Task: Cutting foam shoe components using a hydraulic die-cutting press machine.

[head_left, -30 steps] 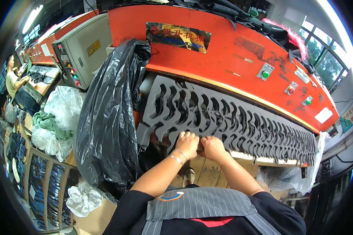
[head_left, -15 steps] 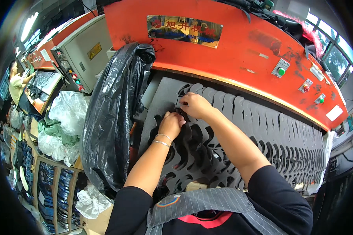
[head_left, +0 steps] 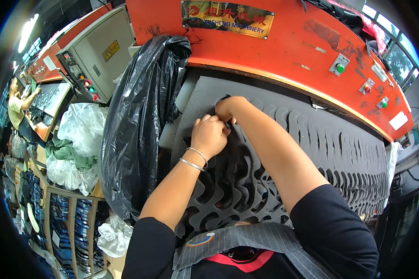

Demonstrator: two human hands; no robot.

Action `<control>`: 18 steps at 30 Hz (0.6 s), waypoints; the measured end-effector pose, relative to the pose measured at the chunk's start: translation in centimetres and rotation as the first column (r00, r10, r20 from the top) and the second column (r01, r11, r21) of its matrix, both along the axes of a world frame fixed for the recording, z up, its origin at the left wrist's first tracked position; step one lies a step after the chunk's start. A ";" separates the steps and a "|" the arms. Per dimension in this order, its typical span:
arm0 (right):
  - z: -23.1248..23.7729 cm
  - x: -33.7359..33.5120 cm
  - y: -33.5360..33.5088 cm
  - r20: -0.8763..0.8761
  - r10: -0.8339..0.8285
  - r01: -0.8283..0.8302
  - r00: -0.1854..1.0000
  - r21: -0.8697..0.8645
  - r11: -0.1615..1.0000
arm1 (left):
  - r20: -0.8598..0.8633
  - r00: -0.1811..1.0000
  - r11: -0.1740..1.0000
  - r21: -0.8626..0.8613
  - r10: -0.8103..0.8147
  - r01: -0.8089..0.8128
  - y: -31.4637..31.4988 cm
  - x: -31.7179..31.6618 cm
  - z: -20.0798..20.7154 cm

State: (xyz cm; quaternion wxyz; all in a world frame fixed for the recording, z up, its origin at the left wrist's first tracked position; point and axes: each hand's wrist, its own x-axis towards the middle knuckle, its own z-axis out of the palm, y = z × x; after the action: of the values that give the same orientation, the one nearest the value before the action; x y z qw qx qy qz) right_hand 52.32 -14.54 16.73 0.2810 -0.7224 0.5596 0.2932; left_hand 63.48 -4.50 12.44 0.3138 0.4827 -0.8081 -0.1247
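Left hand (head_left: 210, 136), right hand (head_left: 229, 109) curled over grey cut sheet (head_left: 274, 98) — can't tell grasp; wooden rack (head_left: 71, 228) — holds dark-blue pieces (head_left: 82, 222).

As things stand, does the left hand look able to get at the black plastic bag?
Probably yes. The black plastic bag is to the left of the left hand, and the flat edge of the grey sheet between them does not seem to block the way.

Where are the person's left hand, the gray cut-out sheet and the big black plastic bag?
Left hand (head_left: 209, 136): head view, on the back of the hand.
Gray cut-out sheet (head_left: 206, 94): head view, on its plain upper-left part.
Black plastic bag (head_left: 134, 123): head view, midway down its creased front.
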 end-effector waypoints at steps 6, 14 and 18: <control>-6.5 -3.7 -0.6 0.309 0.466 -0.284 0.829 -0.486 0.826 | -0.367 0.925 0.994 -0.018 0.097 -0.111 1.6 -0.5 -2.8; 1.7 -9.0 5.2 0.977 -0.119 0.522 -0.178 0.196 0.830 | 0.112 0.994 0.997 -0.075 0.011 -0.003 2.2 1.1 -6.2; 6.2 -3.0 5.5 0.864 0.245 0.404 0.439 -0.433 0.806 | -0.197 0.978 0.970 0.214 -0.071 0.114 0.4 4.4 -3.7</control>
State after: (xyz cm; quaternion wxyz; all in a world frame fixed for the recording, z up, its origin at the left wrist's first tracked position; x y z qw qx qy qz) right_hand 49.35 -8.99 22.88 0.3097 -0.7840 0.4208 -0.3352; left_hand 67.90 -4.06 8.74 0.3261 0.4628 -0.7773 -0.2745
